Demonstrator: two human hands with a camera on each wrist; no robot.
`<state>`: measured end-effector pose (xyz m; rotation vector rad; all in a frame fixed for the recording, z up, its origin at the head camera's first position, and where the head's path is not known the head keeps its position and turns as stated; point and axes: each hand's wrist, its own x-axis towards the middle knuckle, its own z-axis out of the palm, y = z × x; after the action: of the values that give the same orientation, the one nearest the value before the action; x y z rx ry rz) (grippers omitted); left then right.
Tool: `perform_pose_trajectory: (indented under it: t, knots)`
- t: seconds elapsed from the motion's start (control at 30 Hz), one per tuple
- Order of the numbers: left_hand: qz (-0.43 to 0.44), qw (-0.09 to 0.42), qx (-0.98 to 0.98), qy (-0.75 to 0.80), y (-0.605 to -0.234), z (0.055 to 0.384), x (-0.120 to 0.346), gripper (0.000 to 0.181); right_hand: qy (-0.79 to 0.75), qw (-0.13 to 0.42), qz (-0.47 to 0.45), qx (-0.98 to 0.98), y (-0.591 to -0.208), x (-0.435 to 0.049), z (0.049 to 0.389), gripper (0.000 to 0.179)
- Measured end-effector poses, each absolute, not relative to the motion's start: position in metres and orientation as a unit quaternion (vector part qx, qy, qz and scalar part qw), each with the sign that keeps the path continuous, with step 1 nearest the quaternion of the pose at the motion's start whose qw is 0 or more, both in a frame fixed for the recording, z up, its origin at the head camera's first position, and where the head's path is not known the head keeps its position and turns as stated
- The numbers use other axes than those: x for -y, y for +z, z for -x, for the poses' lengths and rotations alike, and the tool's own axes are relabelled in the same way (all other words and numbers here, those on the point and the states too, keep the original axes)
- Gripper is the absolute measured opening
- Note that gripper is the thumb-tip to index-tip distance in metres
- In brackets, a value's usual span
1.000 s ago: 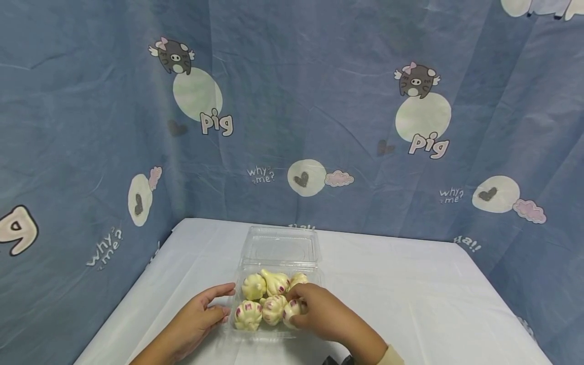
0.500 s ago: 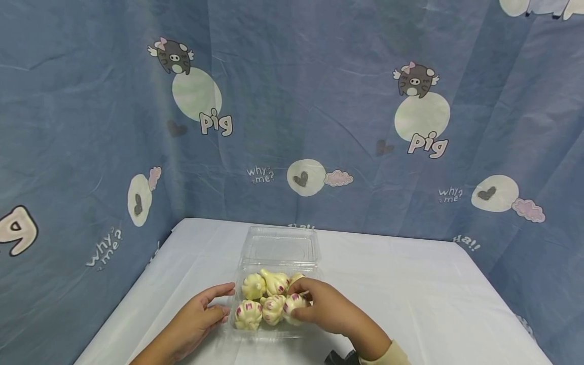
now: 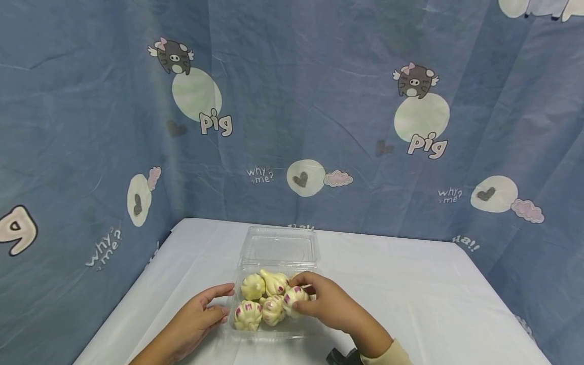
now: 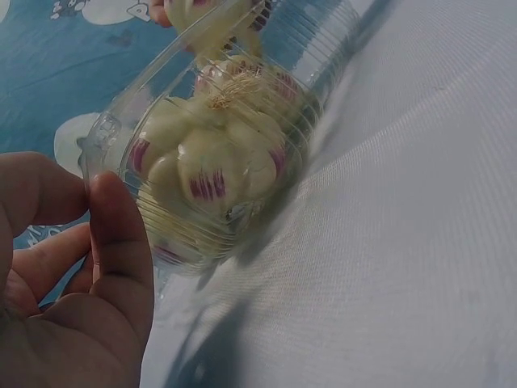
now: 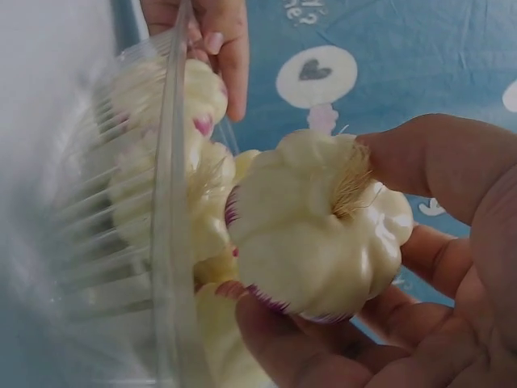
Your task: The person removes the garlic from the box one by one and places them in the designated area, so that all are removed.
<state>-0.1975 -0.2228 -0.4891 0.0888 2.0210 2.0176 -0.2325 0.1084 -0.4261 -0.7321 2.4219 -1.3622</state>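
Probably a pig-print cloth booth [image 3: 328, 111]

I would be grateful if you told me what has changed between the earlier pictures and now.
The right hand and the garlic bulb in its fingers have moved up in the head view, away from the container's near edge, apparently lifting. The bulb was already between those fingers earlier. The left hand at the container's left edge, the open lid and the other visible bulbs stayed put.
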Motion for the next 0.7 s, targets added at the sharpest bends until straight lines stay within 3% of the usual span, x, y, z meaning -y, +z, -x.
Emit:
perform_pose_trajectory:
  t: [0.47,0.7]
  knots:
    - [-0.011,0.149,-0.708,0.690,-0.492,0.197,0.225,0.070,-0.527,0.134,0.248,-0.802,-0.444,-0.111,0.236,0.034]
    - [-0.014,0.149,-0.705,0.694,-0.490,0.200,0.224,0.071,-0.549,0.098,0.243,-0.794,-0.450,-0.114,0.238,0.036]
